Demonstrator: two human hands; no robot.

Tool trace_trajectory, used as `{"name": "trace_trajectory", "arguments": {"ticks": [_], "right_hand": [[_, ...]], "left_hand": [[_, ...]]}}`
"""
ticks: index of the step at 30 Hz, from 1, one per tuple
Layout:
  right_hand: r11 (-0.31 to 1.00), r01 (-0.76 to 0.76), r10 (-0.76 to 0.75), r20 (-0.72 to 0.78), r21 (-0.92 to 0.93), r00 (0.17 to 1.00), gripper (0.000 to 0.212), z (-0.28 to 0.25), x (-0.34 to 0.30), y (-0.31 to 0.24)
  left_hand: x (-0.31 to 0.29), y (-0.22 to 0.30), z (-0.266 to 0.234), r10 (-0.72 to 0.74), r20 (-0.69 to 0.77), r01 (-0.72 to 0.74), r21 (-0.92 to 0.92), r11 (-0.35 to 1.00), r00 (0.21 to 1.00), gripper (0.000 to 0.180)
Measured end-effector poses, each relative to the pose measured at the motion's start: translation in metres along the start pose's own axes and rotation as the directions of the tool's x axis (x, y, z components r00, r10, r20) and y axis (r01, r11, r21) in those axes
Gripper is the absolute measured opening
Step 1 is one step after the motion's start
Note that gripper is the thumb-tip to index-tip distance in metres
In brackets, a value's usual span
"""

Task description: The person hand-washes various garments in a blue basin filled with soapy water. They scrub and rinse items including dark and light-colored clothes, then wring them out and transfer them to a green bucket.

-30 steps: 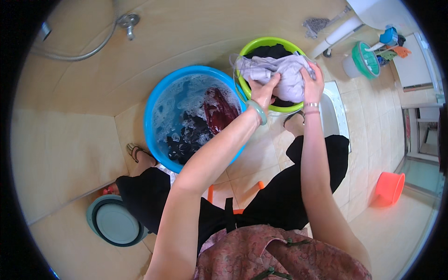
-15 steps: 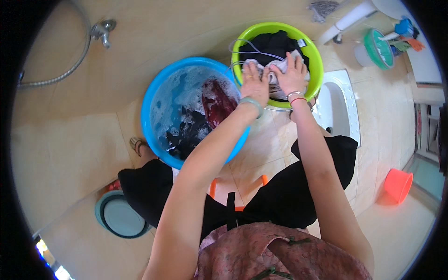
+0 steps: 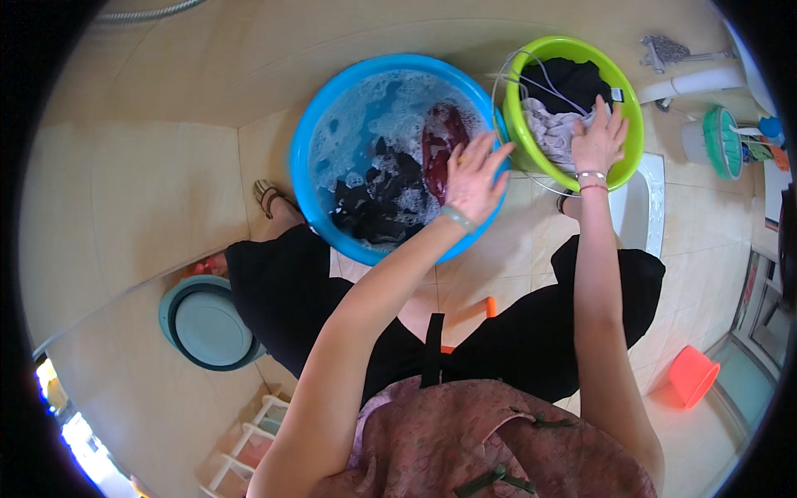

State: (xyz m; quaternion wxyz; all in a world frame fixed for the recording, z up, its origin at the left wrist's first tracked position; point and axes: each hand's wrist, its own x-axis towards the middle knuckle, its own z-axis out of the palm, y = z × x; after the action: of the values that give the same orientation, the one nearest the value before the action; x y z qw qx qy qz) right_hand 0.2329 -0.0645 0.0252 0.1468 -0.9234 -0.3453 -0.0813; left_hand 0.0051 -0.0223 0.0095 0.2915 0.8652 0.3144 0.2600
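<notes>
My left hand (image 3: pixel 477 178) is held over the right side of a blue basin (image 3: pixel 300 166), fingers apart and holding nothing. In the basin's sudsy water lie a dark red cloth (image 3: pixel 440 145), partly behind that hand, and black cloth (image 3: pixel 378 199). To the right stands a lime-green bucket (image 3: pixel 635 124) with a thin wire handle. It contains a pale lilac-grey cloth (image 3: pixel 546 131) and a black garment (image 3: pixel 573 79) with a white tag. Fingers spread, my right hand (image 3: pixel 599 143) is at the bucket's right side beside the pale cloth; whether it touches the cloth I cannot tell.
A white squat toilet (image 3: pixel 652 199) lies right of the bucket. Farther right are a green-and-white pail (image 3: pixel 722 143) and a coral bucket (image 3: pixel 693 378). At left stand a grey-green collapsible basin (image 3: pixel 212 328) and a white rack (image 3: pixel 241 452). An orange stool (image 3: pixel 490 307) shows between my legs.
My left hand has lifted off the pale cloth and moved left over the blue basin. My right hand has drawn toward the green bucket's right side. The whole view has shifted.
</notes>
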Motion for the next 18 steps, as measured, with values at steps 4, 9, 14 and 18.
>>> {"name": "trace_trajectory", "arguments": {"ticks": [4,9,14,18], "right_hand": [[0.755,0.482,-0.348,-0.351,0.444,0.869,0.038,-0.026,-0.050,-0.097],[0.607,0.202,-0.693,0.388,0.769,0.607,0.078,0.047,-0.158,-0.162],[0.756,0.427,-0.650,0.646,0.496,0.400,0.099,0.099,-0.202,-0.177],[0.799,0.545,-0.503,0.779,0.254,0.374,0.091,0.126,-0.219,-0.186]], "left_hand": [[-0.087,-0.069,-0.019,-0.438,0.129,0.397,0.253,0.882,0.890,0.075],[-0.117,-0.118,-0.040,-0.694,0.183,0.583,0.420,0.695,0.696,0.109],[-0.138,-0.153,-0.055,-0.803,0.249,0.669,0.451,0.591,0.541,0.115],[-0.162,-0.189,-0.048,-0.777,0.319,0.747,0.239,0.621,0.543,0.106]]}}
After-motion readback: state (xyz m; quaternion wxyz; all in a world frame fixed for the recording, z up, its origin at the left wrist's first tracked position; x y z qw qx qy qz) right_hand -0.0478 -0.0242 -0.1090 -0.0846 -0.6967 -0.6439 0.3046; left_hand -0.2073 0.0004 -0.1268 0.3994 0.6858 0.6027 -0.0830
